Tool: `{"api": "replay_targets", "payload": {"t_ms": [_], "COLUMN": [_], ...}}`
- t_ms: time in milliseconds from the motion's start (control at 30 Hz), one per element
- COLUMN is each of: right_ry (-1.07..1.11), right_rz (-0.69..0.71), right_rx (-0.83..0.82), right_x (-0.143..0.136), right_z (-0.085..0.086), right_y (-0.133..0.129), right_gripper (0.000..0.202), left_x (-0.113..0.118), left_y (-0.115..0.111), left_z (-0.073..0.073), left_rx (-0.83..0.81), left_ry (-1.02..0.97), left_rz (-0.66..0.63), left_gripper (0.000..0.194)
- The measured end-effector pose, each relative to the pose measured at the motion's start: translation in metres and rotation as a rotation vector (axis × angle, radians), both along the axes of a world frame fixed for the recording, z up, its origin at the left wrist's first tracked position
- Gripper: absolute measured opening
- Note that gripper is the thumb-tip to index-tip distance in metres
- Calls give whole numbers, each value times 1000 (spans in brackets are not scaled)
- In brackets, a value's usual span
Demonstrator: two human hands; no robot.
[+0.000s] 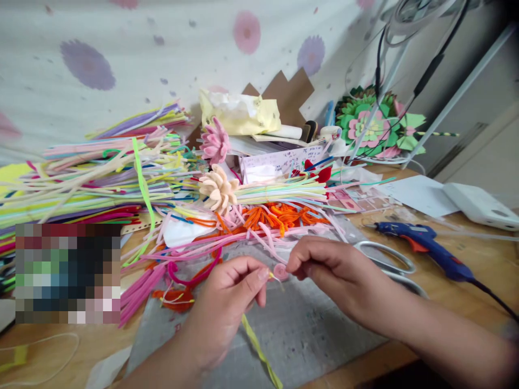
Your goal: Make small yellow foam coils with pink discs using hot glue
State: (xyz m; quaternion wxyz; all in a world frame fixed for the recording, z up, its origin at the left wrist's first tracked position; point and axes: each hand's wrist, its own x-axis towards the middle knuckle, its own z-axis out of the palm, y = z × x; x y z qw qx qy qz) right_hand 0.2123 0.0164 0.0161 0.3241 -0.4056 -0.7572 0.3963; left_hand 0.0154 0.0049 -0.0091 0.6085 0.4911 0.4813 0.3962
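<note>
On the left, a thick heap of coloured stems [93, 178] lies on the wooden table [52, 356], a green strip [141, 186] across it. Magenta stems [141, 289] fan out nearer the person, beside an orange piece [174, 300] on the grey mat [312, 335].

The left hand [227, 302] is closed in a pinch, thumb against forefinger, on a small yellow tip [271, 275]; a yellow strip [259, 348] hangs into view below that hand. Behind stand a pink flower [214, 141] and a cream flower [219, 189], with orange stems [284, 216] to their right.

Between the hands is a pink coil [280, 271], perhaps on the mat, though the blur makes this unsure. The right hand [328, 265] has its fingers curled in just beside the coil; whether they grip anything, I cannot tell.

Past it are scissors [385, 256], partly behind the forearm, then a blue glue gun [425, 246] on the table, with a green-and-pink paper flower [371, 127] farther back.
</note>
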Motion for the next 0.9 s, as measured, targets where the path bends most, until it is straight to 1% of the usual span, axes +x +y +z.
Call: {"api": "replay_targets", "payload": {"t_ms": [67,133,333,467,600,700,800,900], "right_ry": [52,99,145,140,139,150,234,314], "right_rz": [-11,-19,13,22,-24,-59,-44,-33], "right_rx": [-94,-150,-60,-92,-46,-38,-155,-272], "right_x": [-5,-9,-20,-23,-24,-24,-23,-18], "right_z": [-5,-7,-12,-14,-15,-15,-16,-16], "right_y": [3,4,2,2,2,1,2,4], "right_gripper": [14,11,17,19,18,14,14,19], "left_x": [0,0,-1,2,4,4,3,2], "left_y": [0,0,0,-1,-2,-2,-1,0], "left_z": [-1,-2,-4,-2,1,1,0,0], "left_rx": [12,16,51,-18,-76,-59,-46,-49], "left_ry": [15,25,45,-30,-188,-165,-110,-107], "left_rz": [-13,-21,-44,-33,-9,-10,7,14], "left_gripper": [25,25,30,32,26,15,13,14]}}
